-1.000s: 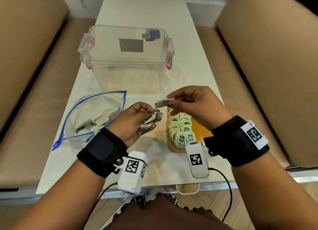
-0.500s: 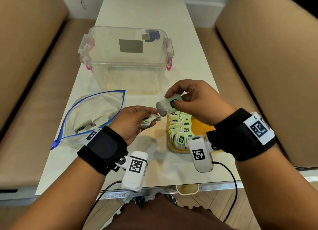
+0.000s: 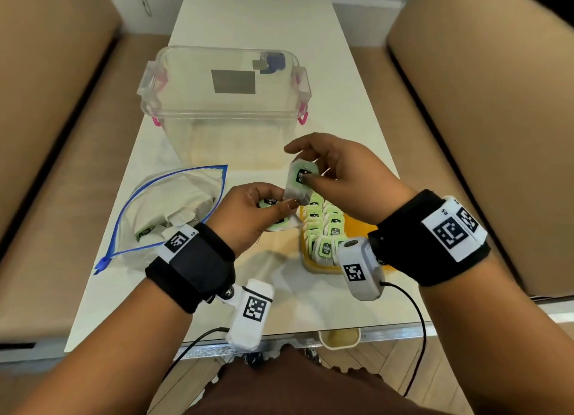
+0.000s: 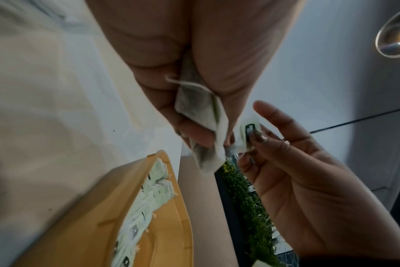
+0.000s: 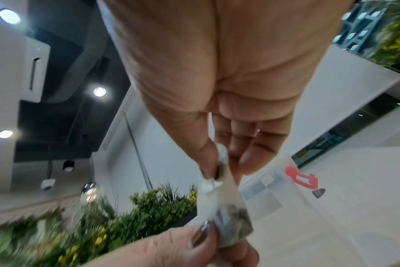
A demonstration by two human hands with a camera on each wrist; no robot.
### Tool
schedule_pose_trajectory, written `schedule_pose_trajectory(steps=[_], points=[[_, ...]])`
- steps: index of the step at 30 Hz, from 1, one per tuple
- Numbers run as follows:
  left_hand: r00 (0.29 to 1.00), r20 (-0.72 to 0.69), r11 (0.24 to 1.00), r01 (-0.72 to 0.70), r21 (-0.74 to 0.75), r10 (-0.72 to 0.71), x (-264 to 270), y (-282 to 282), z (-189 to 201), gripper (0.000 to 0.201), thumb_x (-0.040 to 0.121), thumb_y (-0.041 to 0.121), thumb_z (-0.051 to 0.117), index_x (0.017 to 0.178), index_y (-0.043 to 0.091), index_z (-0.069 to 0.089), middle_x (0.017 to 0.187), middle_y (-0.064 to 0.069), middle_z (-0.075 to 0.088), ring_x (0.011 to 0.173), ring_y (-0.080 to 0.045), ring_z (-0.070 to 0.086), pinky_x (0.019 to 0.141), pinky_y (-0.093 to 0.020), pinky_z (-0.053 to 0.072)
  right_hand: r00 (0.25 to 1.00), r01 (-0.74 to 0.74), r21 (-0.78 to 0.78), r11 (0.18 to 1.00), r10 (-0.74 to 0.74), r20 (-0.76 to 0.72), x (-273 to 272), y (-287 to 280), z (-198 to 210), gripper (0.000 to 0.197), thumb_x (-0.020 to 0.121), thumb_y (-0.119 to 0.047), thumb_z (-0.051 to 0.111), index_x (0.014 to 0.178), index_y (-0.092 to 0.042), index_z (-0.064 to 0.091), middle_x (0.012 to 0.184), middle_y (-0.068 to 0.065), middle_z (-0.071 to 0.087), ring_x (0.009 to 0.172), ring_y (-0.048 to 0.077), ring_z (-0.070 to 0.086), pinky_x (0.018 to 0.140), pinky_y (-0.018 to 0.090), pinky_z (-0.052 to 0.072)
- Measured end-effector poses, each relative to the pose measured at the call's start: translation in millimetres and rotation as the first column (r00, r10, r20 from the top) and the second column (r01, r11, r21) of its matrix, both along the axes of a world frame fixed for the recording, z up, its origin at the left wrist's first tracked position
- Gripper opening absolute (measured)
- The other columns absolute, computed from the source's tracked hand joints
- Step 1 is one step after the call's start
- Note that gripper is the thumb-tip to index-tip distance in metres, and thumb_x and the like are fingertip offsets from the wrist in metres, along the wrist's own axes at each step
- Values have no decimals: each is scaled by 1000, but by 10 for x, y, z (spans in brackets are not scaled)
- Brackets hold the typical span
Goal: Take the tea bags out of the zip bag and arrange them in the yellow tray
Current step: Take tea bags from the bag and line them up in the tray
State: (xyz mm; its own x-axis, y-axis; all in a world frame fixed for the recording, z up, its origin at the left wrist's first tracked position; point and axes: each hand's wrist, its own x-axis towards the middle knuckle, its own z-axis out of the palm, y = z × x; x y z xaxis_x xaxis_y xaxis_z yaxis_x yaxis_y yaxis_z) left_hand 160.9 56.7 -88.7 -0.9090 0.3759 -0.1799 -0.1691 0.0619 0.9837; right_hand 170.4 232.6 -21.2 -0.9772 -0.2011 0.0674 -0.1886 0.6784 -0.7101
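Note:
My right hand (image 3: 310, 174) pinches one tea bag (image 3: 299, 178) by its green-labelled top and holds it upright just above the far end of the yellow tray (image 3: 313, 267). The left hand (image 3: 276, 208) grips a small bunch of tea bags (image 3: 279, 225); its thumb touches the lower end of the raised bag (image 5: 231, 216). Rows of green-labelled tea bags (image 3: 323, 228) stand in the tray's left half. The open zip bag (image 3: 167, 209), blue-edged, lies to the left with more tea bags inside. In the left wrist view the gripped bags (image 4: 199, 112) hang over the tray (image 4: 98, 222).
A clear plastic box (image 3: 223, 104) with pink latches stands on the white table (image 3: 248, 20) behind the hands. Tan upholstered benches (image 3: 484, 104) run along both sides. A small cup (image 3: 338, 337) sits under the table's near edge.
The right hand turned its tea bag from flat to upright, label toward me, and brought it down against the left thumb. The left hand stayed beside the tray with its bunch.

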Motion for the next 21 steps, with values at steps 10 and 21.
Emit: schedule_pose_trajectory(steps=[10, 21], points=[[996, 27, 995, -82, 63, 80, -6, 91, 40, 31, 70, 25, 74, 93, 5, 71, 97, -31, 67, 85, -31, 63, 90, -55, 49, 987, 130, -130, 983, -115, 113, 74, 122, -141, 21, 81, -12, 72, 100, -14, 65, 76, 2, 72, 72, 23, 67, 66, 31, 51], [999, -49, 996, 14, -89, -18, 23, 184, -142, 11, 78, 12, 75, 89, 11, 73, 89, -12, 72, 78, -18, 66, 77, -34, 54, 991, 52, 81, 995, -62, 119, 93, 393, -79, 4, 83, -14, 69, 86, -12, 69, 77, 11, 69, 67, 24, 59, 61, 32, 47]])
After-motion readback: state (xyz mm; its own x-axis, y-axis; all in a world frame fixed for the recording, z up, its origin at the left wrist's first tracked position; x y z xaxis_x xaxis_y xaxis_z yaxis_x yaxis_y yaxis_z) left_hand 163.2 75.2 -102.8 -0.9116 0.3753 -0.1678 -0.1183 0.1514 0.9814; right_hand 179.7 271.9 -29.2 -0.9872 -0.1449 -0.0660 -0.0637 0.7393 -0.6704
